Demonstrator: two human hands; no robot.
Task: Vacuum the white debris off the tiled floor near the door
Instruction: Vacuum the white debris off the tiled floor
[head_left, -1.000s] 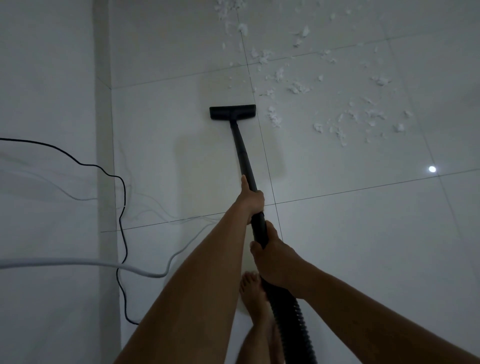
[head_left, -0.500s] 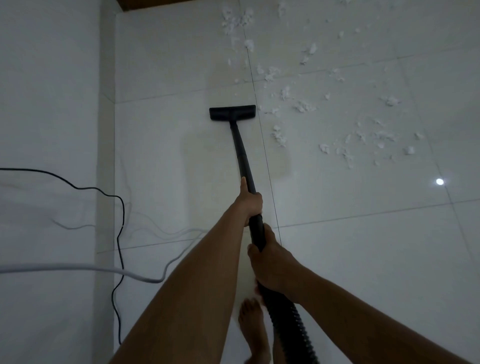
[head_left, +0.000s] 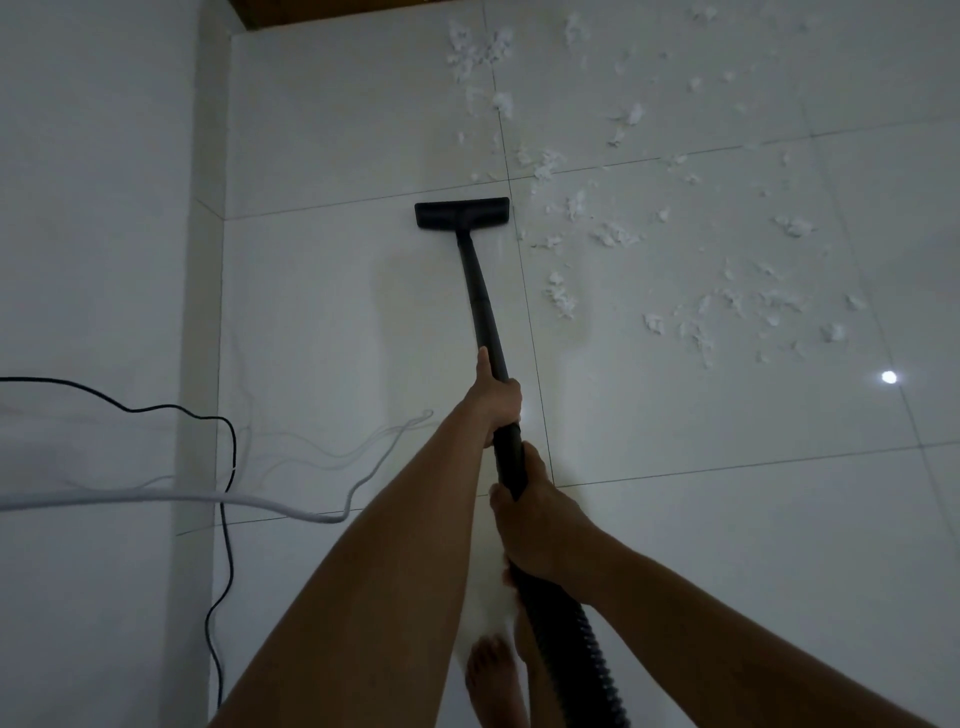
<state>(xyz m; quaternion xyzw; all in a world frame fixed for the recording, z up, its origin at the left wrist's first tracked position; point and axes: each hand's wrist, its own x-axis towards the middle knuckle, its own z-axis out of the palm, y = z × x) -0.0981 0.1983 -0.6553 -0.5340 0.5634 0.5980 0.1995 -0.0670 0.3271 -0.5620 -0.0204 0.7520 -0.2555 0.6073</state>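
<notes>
Debris (head_left: 615, 236): white, fluffy flakes and clumps, scattered over the far right part of the tiled floor (head_left: 675, 519). It lies thickest beside the grout line running to the far edge and thins toward the right edge. Judge it light and soft. It should lift readily under suction, yet loose tufts may drift if you push the head at them fast. You need not take any of it by hand.

Floor head (head_left: 462, 213): black and flat on the tile, just left of the nearest flakes, with its right end at the grout line. Most of the debris lies to its right and beyond it.

Wand (head_left: 480, 296): a rigid black tube running from the head back toward you. It is stiff, so a small turn at the grip should swing the head directly.

Your left hand (head_left: 496, 402) grips the wand, fingers wrapped round it and thumb laid along the tube. Your right hand (head_left: 540, 525) grips just behind it, fingers curled round where the tube meets the ribbed hose (head_left: 587, 649). This two-handed hold, well back from the head, looks right for steering.

The hose is flexible and trails past your bare foot (head_left: 493, 675) at the near edge.

At the left edge, along the wall (head_left: 93, 208), hang a black cable (head_left: 223, 519) and a white cable (head_left: 208, 500), well apart from the head. A brown wooden strip (head_left: 322, 8) shows at the far edge.
</notes>
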